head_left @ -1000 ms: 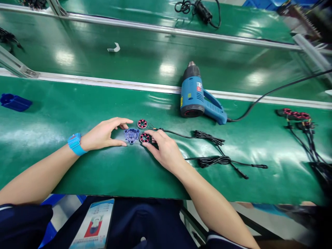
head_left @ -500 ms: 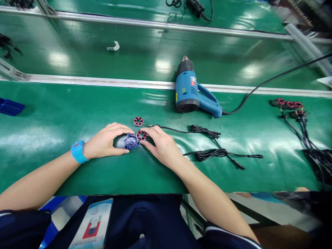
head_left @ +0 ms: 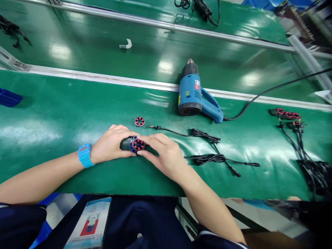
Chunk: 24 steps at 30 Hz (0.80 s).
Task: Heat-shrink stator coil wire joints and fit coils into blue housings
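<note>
My left hand, with a blue wristband, cups a small blue plastic holder on the green bench. My right hand presses a round red-and-black coil part onto that holder from the right. Both hands' fingertips meet around the two parts. A second coil part lies just beyond the hands, with a thin black wire leading right to a bundled cable. Another bundled cable runs from under my right hand.
A blue heat gun lies behind the hands, its cord running off right. More coil parts with black wires sit at the right edge. A blue tray is at far left. A metal rail borders a conveyor with a white clip.
My right hand has brought the coil part from beside the blue holder onto it, and my left hand has closed in around the holder. Both hands now meet.
</note>
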Motion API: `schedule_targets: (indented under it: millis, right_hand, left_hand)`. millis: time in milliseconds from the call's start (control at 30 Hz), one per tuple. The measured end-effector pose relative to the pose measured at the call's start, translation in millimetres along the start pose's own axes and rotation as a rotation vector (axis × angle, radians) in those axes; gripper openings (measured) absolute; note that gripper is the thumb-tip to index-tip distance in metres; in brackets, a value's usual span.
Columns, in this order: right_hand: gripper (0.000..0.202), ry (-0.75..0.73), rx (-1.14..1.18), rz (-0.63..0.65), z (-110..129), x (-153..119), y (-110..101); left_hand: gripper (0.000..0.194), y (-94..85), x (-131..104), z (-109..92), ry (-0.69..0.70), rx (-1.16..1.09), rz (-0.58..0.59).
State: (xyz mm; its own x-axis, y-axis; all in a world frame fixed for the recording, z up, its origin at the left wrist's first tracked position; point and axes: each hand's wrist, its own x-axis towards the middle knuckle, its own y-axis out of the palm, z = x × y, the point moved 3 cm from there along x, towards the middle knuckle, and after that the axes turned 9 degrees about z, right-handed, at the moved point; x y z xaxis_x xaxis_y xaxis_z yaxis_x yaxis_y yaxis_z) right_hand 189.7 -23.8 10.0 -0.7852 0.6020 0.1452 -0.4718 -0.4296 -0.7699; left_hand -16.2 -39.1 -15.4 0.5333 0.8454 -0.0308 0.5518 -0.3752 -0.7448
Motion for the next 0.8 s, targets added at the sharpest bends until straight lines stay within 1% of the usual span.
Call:
schedule_targets:
  millis: [100, 133, 200, 267, 300, 333, 367, 433, 500, 533, 600, 667, 733, 800]
  right_hand:
    - [0.032, 0.046, -0.09, 0.082, 2, 0, -3]
    - [0.035, 0.062, -0.114, 0.112, 2, 0, -5]
    - [0.053, 0.085, -0.138, 0.167, 1, -1, -9]
    - [0.073, 0.107, -0.131, 0.226, -3, -6, -15]
    - [0.077, 0.13, -0.111, 0.249, -6, -8, -18]
    - [0.075, 0.159, -0.078, 0.264, -9, -12, -22]
    - [0.066, 0.191, -0.035, 0.273, -12, -15, -27]
    - [0.037, 0.241, 0.061, 0.269, -15, -20, -34]
    - [0.012, 0.227, 0.171, 0.222, -12, -21, -39]
    - [0.006, 0.2, 0.222, 0.194, -8, -21, -40]
    - [0.007, 0.139, 0.289, 0.165, -2, -19, -39]
    - [0.01, 0.102, 0.28, 0.173, 1, -18, -37]
    - [0.01, 0.124, 0.21, 0.147, -2, -17, -38]
    - [0.007, 0.182, 0.136, 0.077, -7, -18, -43]
  left_hand:
    - [0.053, 1.5, 0, -1, 0.0, 0.01, 0.022]
    - [0.053, 2.0, 0, -1, 0.003, 0.013, 0.026]
    - [0.055, 3.4, -1, 0, 0.026, 0.019, 0.017]
    - [0.063, 5.1, -2, 0, 0.077, 0.014, -0.004]
    - [0.064, 5.9, -2, 0, 0.109, 0.007, -0.017]
    - [0.063, 6.9, -3, -1, 0.141, -0.002, -0.026]
    - [0.058, 7.6, -3, -2, 0.168, -0.008, -0.037]
    - [0.046, 8.6, -4, -3, 0.203, -0.009, -0.065]
    - [0.041, 9.0, -5, -4, 0.21, 0.003, -0.085]
    - [0.041, 9.0, -5, -4, 0.207, 0.01, -0.089]
    - [0.041, 8.9, -6, -4, 0.202, 0.022, -0.083]
    - [0.04, 8.5, -6, -4, 0.203, 0.04, -0.072]
    - [0.04, 7.7, -6, -4, 0.219, 0.07, -0.08]
    - [0.04, 7.3, -6, -4, 0.237, 0.104, -0.102]
